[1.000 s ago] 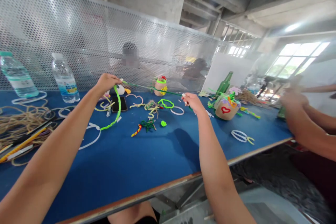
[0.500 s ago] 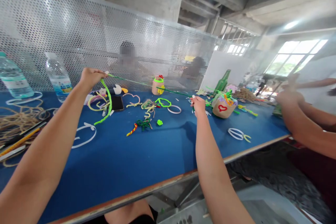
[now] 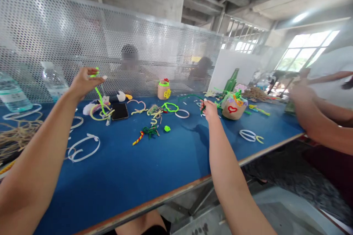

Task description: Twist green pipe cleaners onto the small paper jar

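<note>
My left hand (image 3: 85, 82) is raised at the left above the table, fingers closed around a bright green fuzzy craft strand (image 3: 100, 97). One end curls over the fingers and the rest hangs down towards the ring-shaped pieces. To the right of the middle, my right hand (image 3: 209, 110) pinches a dark green strand (image 3: 193, 96), whose free part arcs off to the left. Just beyond that hand sits a twine-wrapped pot (image 3: 233, 112) with a red heart and colourful fuzzy flowers. A smaller wrapped jar (image 3: 163, 91) with a yellow flower stands between the hands, further back.
On the blue table (image 3: 154, 176) lie a phone (image 3: 120, 111), white loops (image 3: 84, 148), a twisted red-yellow piece (image 3: 138, 138) and tangled twine (image 3: 20, 136). Water bottles (image 3: 13, 93) stand left, a green bottle (image 3: 231, 80) right. A perforated screen (image 3: 154, 47) runs behind. Another person's arm (image 3: 311, 114) reaches in from the right.
The green strand was stretched taut between both hands; now it no longer spans them. The dark green part curves slack from my right hand. My left hand has shifted slightly left.
</note>
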`<state>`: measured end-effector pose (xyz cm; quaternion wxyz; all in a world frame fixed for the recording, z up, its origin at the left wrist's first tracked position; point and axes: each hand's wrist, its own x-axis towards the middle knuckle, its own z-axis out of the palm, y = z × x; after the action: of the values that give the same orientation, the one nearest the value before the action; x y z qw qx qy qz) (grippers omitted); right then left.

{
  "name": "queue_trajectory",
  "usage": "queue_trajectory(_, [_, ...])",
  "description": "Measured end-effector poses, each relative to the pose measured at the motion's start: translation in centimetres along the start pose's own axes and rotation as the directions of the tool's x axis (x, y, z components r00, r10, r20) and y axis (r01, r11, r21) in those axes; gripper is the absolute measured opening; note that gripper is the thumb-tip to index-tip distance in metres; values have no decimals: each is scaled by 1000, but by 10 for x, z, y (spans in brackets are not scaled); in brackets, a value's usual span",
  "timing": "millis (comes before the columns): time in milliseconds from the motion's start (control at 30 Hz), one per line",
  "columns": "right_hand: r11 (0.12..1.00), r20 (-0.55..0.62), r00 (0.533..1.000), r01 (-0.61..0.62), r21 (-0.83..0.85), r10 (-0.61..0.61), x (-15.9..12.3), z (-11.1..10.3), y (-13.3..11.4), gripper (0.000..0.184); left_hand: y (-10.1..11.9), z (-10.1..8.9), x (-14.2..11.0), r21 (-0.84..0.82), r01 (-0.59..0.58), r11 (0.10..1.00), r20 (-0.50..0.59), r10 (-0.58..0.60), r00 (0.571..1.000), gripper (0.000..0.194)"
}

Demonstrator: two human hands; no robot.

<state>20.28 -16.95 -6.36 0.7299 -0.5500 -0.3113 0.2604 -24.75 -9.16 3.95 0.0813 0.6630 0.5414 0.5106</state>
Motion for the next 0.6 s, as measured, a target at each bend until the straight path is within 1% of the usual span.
queue_trajectory(33, [1000, 19, 1000, -3, 10, 3, 0, 0, -2, 16, 6, 4, 0, -42, -11, 999, 10, 12, 1000, 46])
queue_trajectory(67, [1000, 38, 999, -7, 16, 7, 0, 0, -3, 16, 12, 9, 0, -46, -42, 998, 8, 43, 999, 42])
queue_trajectory(167, [1000, 88, 996, -27, 13, 26, 0, 1, -4, 17, 32, 26, 5, 71, -173, 982, -75, 178, 981, 29])
queue_trajectory(200, [999, 98, 995, -35, 5, 34, 0, 2, -3, 18, 39, 34, 9, 92, -198, 976, -79, 205, 976, 28])
queue_trajectory(267, [998, 113, 992, -50, -24, 52, -1, 6, 1, 18, 52, 54, 17, 99, -217, 971, -32, 222, 975, 32])
queue_trajectory(367, [994, 130, 989, -60, -94, 72, -1, 13, 6, 19, 66, 90, 30, 148, -210, 966, 107, 195, 975, 36])
queue_trajectory(433, [986, 131, 989, -48, -159, 69, 2, 17, 11, 21, 68, 115, 33, 180, -224, 958, 214, 185, 959, 36])
queue_trajectory(500, [971, 112, 992, -21, -237, 49, 8, 17, 15, 23, 61, 137, 33, 199, -249, 948, 316, 178, 932, 41])
queue_trajectory(567, [944, 64, 998, 14, -329, 8, 16, 13, 19, 24, 48, 151, 31, 233, -247, 941, 358, 153, 921, 44])
queue_trajectory(600, [925, 37, 999, 34, -379, -22, 20, 10, 21, 22, 39, 155, 29, 260, -235, 937, 362, 131, 923, 46])
